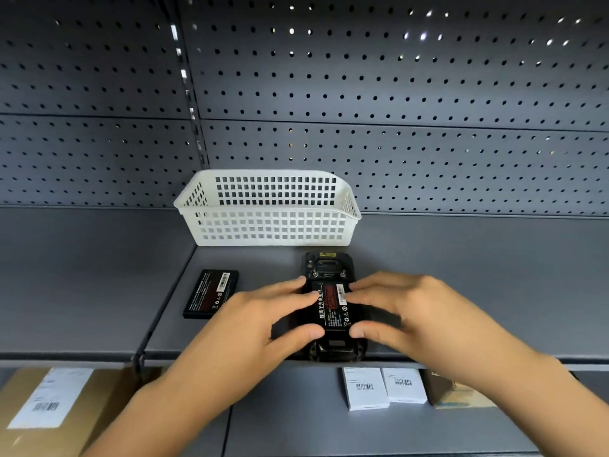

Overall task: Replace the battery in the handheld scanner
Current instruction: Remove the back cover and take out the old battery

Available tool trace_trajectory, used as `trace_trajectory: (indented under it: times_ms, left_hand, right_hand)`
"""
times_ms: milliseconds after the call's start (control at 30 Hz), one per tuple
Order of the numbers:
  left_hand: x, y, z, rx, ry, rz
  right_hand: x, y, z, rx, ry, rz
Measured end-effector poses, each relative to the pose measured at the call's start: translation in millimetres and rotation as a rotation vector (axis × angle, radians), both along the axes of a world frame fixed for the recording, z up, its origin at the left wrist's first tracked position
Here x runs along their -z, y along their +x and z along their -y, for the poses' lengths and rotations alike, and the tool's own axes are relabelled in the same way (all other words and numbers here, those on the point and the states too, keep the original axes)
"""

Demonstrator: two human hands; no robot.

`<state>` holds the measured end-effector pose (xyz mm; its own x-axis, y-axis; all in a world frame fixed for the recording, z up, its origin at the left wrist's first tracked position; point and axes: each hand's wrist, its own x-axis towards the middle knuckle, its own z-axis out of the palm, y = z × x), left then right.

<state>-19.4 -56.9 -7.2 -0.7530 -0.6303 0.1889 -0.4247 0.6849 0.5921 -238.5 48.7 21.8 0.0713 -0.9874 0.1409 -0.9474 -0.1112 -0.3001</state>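
On the shelf: handheld scanner (329,268) lies face down near the front edge, back open, just in front of the white basket (267,222).
battery in bay: black battery (333,306) sits label-up in the scanner's back; fully seated or not, probably not, edges are hidden by fingers.
left hand (263,319): fingers spread on the battery's left edge, thumb at its lower corner, loose pinch, not fisted.
right hand (408,308): mirrored, fingertips on the right edge, thumb low, pressing or guiding more than gripping.
spare battery (211,293): flat on the shelf left of the scanner, well clear of both hands.
handling: battery looks a rigid, light slab with smooth casing, so likely slippery; hold by the long edges, keep off the contacts end.
scanner handling: stiff, heavier body; steady it by the sides while pushing the battery down.
lower shelf: cardboard box (49,407), small white boxes (382,387).
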Motion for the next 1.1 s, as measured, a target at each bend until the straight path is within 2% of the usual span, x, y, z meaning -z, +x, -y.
trace_trajectory:
  times_ms: [100, 167, 300, 500, 600, 733, 800, 1000, 1100]
  left_hand:
    - [-0.1, 0.8, 0.5, -0.004, 0.023, -0.032]
    - [-0.6, 0.8, 2.0, 0.005, 0.035, -0.042]
    - [2.0, 0.1, 1.6, 0.001, 0.018, -0.073]
    - [5.2, -6.2, -17.0, -0.06, -0.056, -0.218]
    - [5.0, -7.3, -22.3, -0.081, -0.056, -0.273]
    - [0.0, -8.5, -24.9, -0.105, -0.118, -0.415]
    - [-2.8, -8.1, -25.3, -0.138, -0.149, -0.481]
    - [-6.6, -4.9, -13.7, -0.126, -0.204, -0.535]
    - [-29.6, -7.1, 4.1, -0.144, -0.247, -0.534]
  right_hand:
    - [3.8, 4.8, -4.8, -0.015, -0.059, -0.105]
    - [4.7, 6.6, -6.7, -0.015, -0.109, -0.101]
    - [5.8, 8.0, -8.6, 0.002, -0.147, 0.052]
    - [14.3, 20.4, -11.8, 0.172, -0.281, 0.286]
    - [19.1, 24.0, -14.2, 0.229, -0.299, 0.514]
    - [23.5, 28.9, -10.1, 0.167, -0.324, 1.037]
    - [21.5, 32.9, -5.6, 0.169, -0.359, 1.186]
    - [4.7, 39.4, 10.1, 0.199, -0.383, 1.212]
    - [-20.4, 39.1, 30.0, 0.152, -0.374, 1.172]
